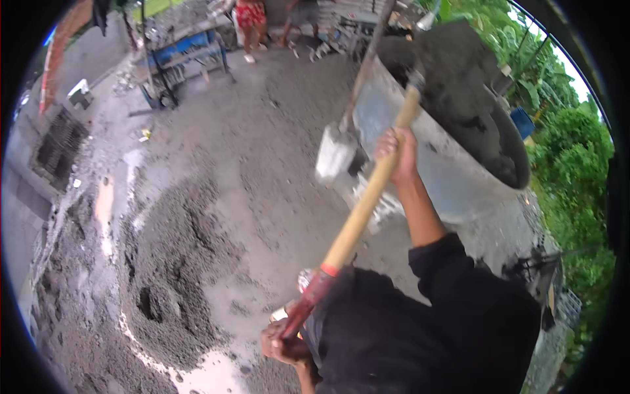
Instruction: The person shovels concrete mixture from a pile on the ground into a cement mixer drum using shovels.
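Two bare hands hold one long-handled tool with a straight, pale wooden shaft and a red lower section. The right hand has its grip wrapped around the wood near the upper end; the left hand has its grip curled around the red part at the bottom. The tool slants up to the right, its metal socket above one large, pale blue-grey, round-walled tub. Beyond the socket is a mass of dark grey, wet-looking mix; where the tool's head ends and the mix begins, I cannot tell.

A second long-handled tool, with a brown shaft and a pale, crusted blade, stands upright just beside the tub, between it and the bare stretch of grey ground. One broad heap of loose grey material lies on the left.

Parts of two people show at the top: one in red patterned shorts, another in dark shorts. Near them stands one blue-sided, grey-smeared trough. Leafy green plants line the right side, beside one small blue container.
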Available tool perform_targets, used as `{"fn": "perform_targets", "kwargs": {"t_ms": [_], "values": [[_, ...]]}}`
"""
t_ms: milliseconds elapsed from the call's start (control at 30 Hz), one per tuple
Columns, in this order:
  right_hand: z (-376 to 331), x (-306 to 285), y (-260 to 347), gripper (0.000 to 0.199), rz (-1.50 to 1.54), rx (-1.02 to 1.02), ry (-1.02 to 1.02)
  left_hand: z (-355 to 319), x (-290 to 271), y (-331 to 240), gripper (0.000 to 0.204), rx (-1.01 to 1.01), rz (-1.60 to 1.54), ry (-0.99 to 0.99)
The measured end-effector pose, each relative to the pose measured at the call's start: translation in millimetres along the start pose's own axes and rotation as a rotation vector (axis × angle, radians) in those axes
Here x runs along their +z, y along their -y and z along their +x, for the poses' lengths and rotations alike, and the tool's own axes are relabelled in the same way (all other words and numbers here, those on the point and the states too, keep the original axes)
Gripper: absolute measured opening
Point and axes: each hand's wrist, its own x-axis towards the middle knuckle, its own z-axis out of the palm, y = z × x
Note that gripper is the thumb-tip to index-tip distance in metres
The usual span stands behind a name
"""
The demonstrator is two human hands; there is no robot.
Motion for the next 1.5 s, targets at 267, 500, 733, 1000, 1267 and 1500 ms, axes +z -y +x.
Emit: {"fn": "perform_targets", "kwargs": {"t_ms": [267, 500, 733, 1000, 1267, 1500], "values": [[-43, -177, 76, 0.024, 0.064, -0.147, -0.229, -39, 78, 121, 0.034, 0.215, -0.032, 0.326], [-45, -169, 106, 0.023, 0.006, -0.073, -0.214, -42, 81, 145, 0.036, -0.332, -0.046, 0.018], [-51, -155, 207, 0.036, -0.207, -0.428, 0.030, -70, 112, 156, 0.045, -0.874, 0.072, -0.185], [-48, -151, 180, 0.040, -0.055, -0.092, 0.208, -97, 69, 125, 0.048, -0.814, -0.005, -0.316], [-22, -142, 156, 0.045, 0.127, 0.155, 0.447, -120, 22, 119, 0.048, -0.782, 0.065, -0.336], [-31, -118, 137, 0.049, 0.212, 0.373, 0.617, -163, 18, 96, 0.044, -0.752, -0.198, -0.470]]}}
